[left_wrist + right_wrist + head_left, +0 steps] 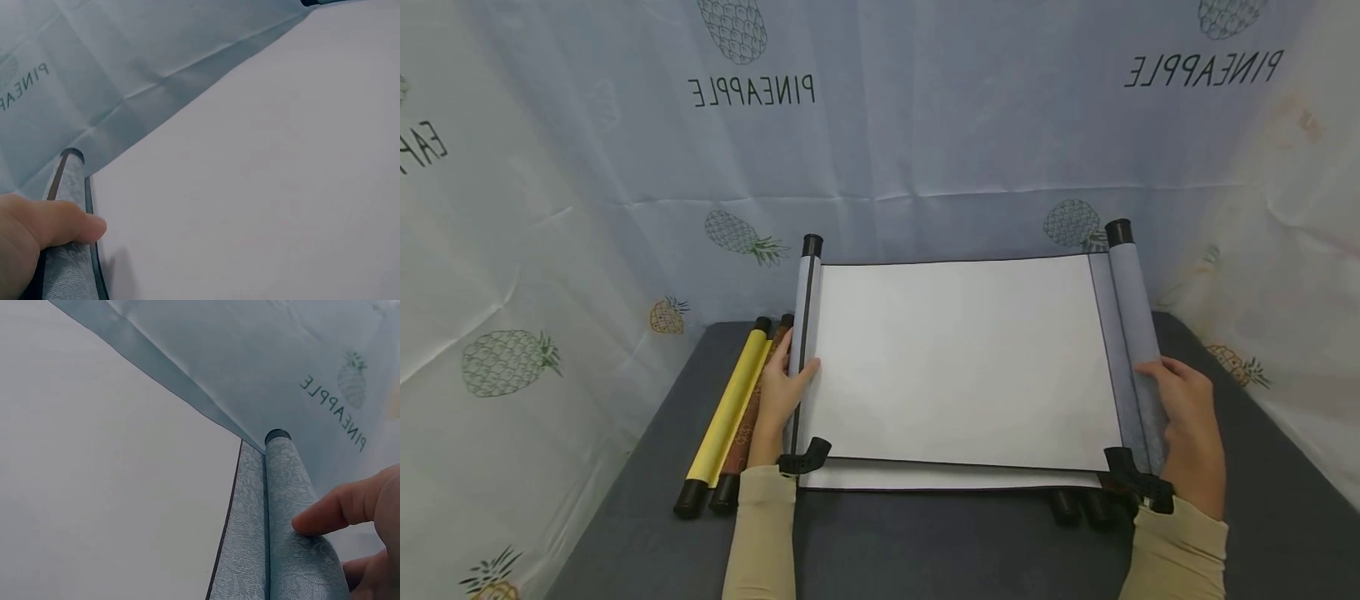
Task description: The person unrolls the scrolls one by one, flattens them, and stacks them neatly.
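A pale cloth printed with pineapples and mirrored lettering hangs behind and to both sides of the dark grey counter, and over that counter a scroll is held spread wide, its blank white sheet facing up and its far edge tilted toward the cloth. The scroll's right end is a thick roll wrapped in grey patterned fabric with a black cap at its far tip; the scroll's left end is a thin dark rod bordered by the same grey fabric, also black-capped. The right hand grips the thick roll near the scroll's near right corner: in the right wrist view its fingers curl over the fabric roll and press into it. The left hand holds the scroll's left edge near its near corner, the thumb lying across the grey border and rod onto the rim of the white sheet, the other fingers tucked under and out of sight. Both sleeves are beige. To the left of the scroll, lying on the counter just beside the left hand, are two closed scrolls touching side by side: a yellow scroll on the outside and a brown patterned scroll nearer the open one, both with black end caps. Beneath the scroll's near right corner more black caps show on the counter.
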Demonstrator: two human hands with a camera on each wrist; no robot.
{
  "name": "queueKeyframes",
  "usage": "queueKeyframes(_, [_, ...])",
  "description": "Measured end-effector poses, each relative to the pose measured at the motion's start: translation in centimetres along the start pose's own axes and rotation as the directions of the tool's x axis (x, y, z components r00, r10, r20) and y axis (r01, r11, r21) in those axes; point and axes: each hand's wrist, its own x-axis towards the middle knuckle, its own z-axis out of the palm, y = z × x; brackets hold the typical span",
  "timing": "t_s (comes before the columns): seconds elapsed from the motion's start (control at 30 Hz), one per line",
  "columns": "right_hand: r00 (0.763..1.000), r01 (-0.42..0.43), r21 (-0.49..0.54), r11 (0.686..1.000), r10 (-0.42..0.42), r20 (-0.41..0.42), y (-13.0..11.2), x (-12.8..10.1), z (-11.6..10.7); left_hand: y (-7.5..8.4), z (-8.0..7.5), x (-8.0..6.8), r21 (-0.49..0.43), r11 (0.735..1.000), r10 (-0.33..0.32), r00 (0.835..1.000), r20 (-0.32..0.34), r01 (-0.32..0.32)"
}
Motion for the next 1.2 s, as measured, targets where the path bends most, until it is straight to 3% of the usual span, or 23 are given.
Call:
queueKeyframes(0.43, [1.0, 0.01, 0.02, 1.0, -0.01, 0.0, 0.3, 0.3, -0.1, -0.3, -0.2, 0.1, -0.02, 1.0, 0.02, 0.999, -0.032, -0.021])
queueKeyframes(0.67, [1.0, -0.013, 0.03, 0.999, 0.013, -0.004, 0.4, 0.5, -0.1, -0.3, -0.6, -0.1, -0.027, 0.999, -0.033, 0.999, -0.001, 0.033])
queueKeyframes(1.0, [1.0, -0.019, 0.049, 0.999, 0.018, 0.017, 0.4, 0.6, -0.4, -0.6, -1.0, 0.0, -0.052, 0.998, -0.04, 0.999, 0.006, 0.04])
queueKeyframes(1.2, [1.0, -0.024, -0.008, 1.0, 0.024, 0.014, 0.6, 0.8, -0.9, -1.0, -0.6, 0.1, -0.075, 0.996, -0.042, 0.998, 0.052, 0.046])
